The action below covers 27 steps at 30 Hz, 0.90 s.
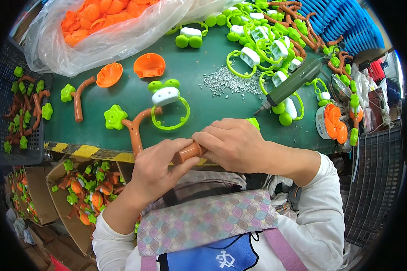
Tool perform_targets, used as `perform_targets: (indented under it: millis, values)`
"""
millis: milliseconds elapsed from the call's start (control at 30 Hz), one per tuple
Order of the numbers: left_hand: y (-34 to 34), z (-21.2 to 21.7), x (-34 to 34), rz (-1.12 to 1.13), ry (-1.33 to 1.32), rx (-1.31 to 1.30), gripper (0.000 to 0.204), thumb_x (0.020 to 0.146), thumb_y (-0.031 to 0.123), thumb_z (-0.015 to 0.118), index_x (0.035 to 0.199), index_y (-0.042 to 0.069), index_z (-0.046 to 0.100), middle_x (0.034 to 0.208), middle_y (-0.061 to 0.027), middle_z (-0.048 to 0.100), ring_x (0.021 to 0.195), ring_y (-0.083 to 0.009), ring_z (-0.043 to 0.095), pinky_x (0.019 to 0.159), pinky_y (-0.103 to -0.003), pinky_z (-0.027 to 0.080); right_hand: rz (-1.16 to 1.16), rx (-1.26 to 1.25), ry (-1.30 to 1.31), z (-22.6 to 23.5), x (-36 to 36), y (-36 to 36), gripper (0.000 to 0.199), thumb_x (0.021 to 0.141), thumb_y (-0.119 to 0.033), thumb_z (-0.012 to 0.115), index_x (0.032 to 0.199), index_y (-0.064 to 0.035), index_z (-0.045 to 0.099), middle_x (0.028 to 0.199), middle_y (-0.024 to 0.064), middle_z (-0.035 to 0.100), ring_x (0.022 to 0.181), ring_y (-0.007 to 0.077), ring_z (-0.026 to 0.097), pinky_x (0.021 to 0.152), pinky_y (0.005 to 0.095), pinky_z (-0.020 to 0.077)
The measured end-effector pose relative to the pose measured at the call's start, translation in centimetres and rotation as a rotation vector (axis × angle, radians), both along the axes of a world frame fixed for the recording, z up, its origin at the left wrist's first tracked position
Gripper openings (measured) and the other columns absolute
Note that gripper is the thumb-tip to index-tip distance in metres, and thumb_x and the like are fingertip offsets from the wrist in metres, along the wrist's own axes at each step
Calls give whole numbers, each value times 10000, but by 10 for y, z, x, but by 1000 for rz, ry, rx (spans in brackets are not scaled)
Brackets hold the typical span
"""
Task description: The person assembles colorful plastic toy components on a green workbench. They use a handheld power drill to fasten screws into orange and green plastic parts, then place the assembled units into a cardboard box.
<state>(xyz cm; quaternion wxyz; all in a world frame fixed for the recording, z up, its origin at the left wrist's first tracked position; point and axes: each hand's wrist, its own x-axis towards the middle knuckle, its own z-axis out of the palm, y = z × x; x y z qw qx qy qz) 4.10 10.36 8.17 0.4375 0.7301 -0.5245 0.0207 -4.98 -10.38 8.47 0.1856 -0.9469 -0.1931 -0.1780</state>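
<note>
A brown plastic branch piece (188,152) is held between my two hands at the table's near edge. My left hand (160,165) closes thumb and fingers round its thick round end. My right hand (235,143) grips the other part, which its fingers hide. A bit of light green plastic (253,122) shows just beyond my right hand; whether it joins the held branch I cannot tell. Beyond my left hand lies a forked brown branch (135,131), beside a green star-shaped knob (115,117). A green ring with a white block (171,113) touches the fork's tip.
Orange half shells (149,65) lie near a clear bag (54,52) of orange parts. Small screws (230,81) are heaped beside a dark green electric screwdriver (294,81). Green rings and branches pile up at the far right. A dark basket (22,156) stands left; cartons (61,198) stand below.
</note>
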Motion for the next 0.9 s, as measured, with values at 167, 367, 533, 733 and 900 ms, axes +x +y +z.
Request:
perform_targets:
  millis: [167, 367, 533, 733, 900]
  values:
    - [-5, 2, -2, -7, 51, -45, 340, 815, 122, 826, 1101, 26, 671, 838, -107, 698, 673, -238, 697, 600, -317, 546, 2, 49, 37, 2, -4, -1, 309, 751, -208, 788, 993, -81, 645, 817, 32, 663, 729, 221, 670, 606, 346, 530]
    - [-13, -10, 4, 28, 1094, 8, 295, 962, 194, 712, 1161, -13, 648, 921, -85, 724, 740, -132, 702, 620, -294, 540, -100, -64, 40, -7, 8, -8, 268, 849, -297, 730, 983, -110, 591, 736, 34, 612, 693, 253, 640, 708, 372, 504]
    - [-30, -62, 30, 106, 378, -26, 320, 882, 187, 769, 1129, 21, 653, 906, -95, 673, 838, -210, 681, 730, -367, 526, -228, 71, 85, -33, 29, -35, 249, 902, -351, 705, 974, -121, 644, 701, 71, 627, 700, 301, 602, 778, 389, 472]
    - [-5, -83, 54, 68, -183, 218, 242, 778, 142, 800, 964, 54, 675, 824, -102, 614, 814, -310, 629, 757, -422, 498, -153, 13, 245, -46, 34, -58, 264, 921, -402, 680, 967, -142, 687, 700, 65, 646, 745, 291, 609, 849, 393, 440]
    - [5, -78, 56, 68, 1, 90, 190, 820, 82, 773, 983, 28, 693, 904, -135, 658, 895, -325, 662, 792, -404, 532, 72, -39, 170, -60, 52, -48, 292, 917, -426, 668, 942, -135, 682, 692, 32, 658, 711, 244, 638, 861, 364, 415]
